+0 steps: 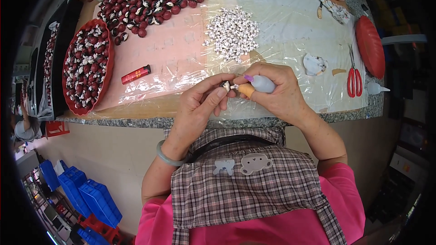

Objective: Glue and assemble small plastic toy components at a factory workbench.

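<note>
I list: left hand (198,101), pinching a black-and-white piece (225,85); right hand (280,90), just beside, gripping a squeeze bottle (264,84); best squeezed lightly.

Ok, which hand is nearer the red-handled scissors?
Right. The right hand is left of the scissors, holding a squeeze bottle; the left hand is farther left, beyond the right one.

Two hands (194,102) (282,91), two translucent bottles (263,84) (376,88), one scissors (353,69), one bangle (163,155).

Wears a plaid apron (247,197) over a pink top (254,236), six o'clock. Sports a pale bangle (162,153), half past seven.
</note>
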Tool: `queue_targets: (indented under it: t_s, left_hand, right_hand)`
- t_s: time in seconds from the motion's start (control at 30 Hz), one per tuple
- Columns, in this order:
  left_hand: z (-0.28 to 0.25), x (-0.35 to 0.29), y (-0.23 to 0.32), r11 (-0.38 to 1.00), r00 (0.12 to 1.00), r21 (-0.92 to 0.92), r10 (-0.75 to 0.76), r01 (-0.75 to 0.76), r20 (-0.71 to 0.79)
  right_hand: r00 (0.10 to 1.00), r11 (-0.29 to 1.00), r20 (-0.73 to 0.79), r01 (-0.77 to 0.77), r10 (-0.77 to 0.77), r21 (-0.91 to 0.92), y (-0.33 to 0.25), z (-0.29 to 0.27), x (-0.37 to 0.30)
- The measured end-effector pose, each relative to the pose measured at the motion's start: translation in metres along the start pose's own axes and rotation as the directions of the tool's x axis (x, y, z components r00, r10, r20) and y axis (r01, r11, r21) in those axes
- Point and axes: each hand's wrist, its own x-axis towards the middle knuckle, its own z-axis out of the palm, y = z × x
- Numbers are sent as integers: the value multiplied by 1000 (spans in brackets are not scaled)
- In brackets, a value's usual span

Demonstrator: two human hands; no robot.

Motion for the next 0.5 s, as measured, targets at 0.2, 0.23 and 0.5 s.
queue_targets:
  t_s: [0.2,0.23,0.5]
  left_hand:
    - [2,-1,-2,1000,1000,9,16,-16,-20]
    - [2,-1,-2,1000,1000,9,16,-16,-20]
    - [3,0,-4,949,989,294,137,-116,-50]
  right_hand:
    - [990,989,-61,118,-123,-88,-1,6,-2]
    - [991,989,-60,118,-123,-87,0,6,-2]
    - [988,977,-42,143,-151,-155,1,6,-4]
